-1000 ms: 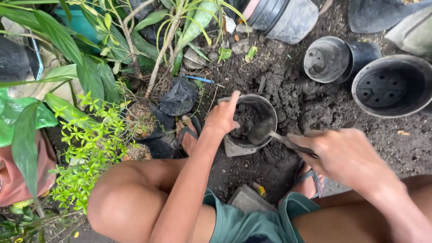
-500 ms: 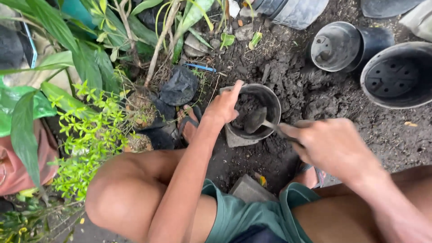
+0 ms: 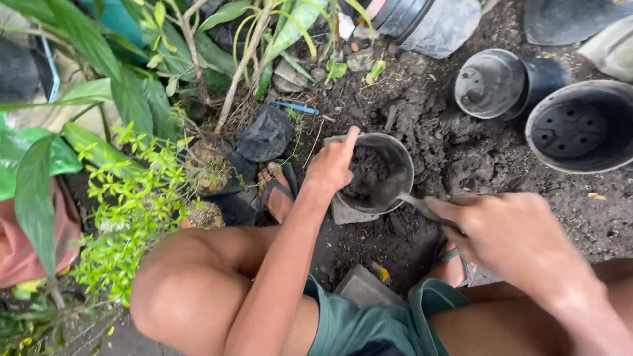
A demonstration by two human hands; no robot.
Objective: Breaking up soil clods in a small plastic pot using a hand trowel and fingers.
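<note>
Behind right hand (image 3: 511, 234), trowel (image 3: 395, 196) handle hidden; blade blurred inside pot (image 3: 399, 155)

Dark, crumbly soil (image 3: 428, 138) covers the ground, lit by soft, even daylight. To its right two empty black plastic pots lie tipped: a small one (image 3: 491, 84) and, just beside it, a larger one (image 3: 580, 128) showing its holed bottom. Beyond the soil, at the top edge, a grey tub (image 3: 432, 23) leans. Left of the soil crowd broad green leaves (image 3: 125, 99) and a fine-leaved, yellow-green shrub (image 3: 132, 211). A crumpled black bag (image 3: 264, 135) lies at the soil's left margin, a thin blue stick (image 3: 297, 108) just above it.
</note>
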